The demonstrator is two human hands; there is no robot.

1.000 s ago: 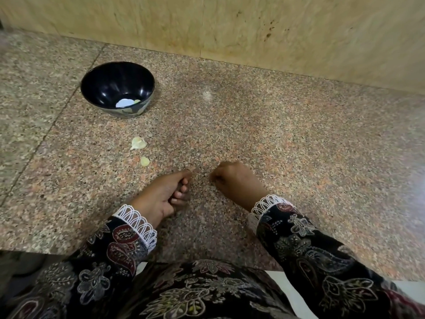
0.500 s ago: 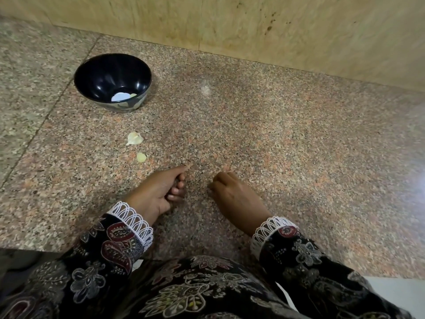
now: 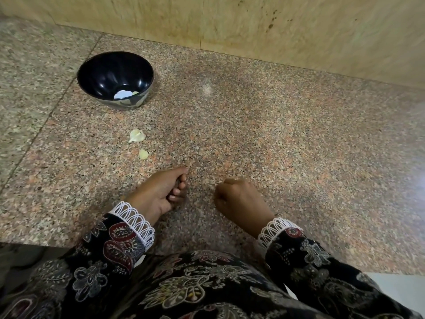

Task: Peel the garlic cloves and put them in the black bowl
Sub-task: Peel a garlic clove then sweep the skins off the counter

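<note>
On the counter (image 3: 276, 139), both hands (image 3: 158, 192) rest, fingers (image 3: 177, 192) curled.

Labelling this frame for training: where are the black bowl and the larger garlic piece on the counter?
black bowl (image 3: 92, 72): head view, inner left wall.
larger garlic piece (image 3: 137, 135): head view, its middle.

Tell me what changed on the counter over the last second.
Hardly anything. Both hands rest on the granite counter with fingers curled; the left hand and right hand kept their poses, and nothing was picked up or let go. The black bowl and the two pale garlic bits, larger and smaller, stayed put. Only the camera's view shifted slightly.
</note>
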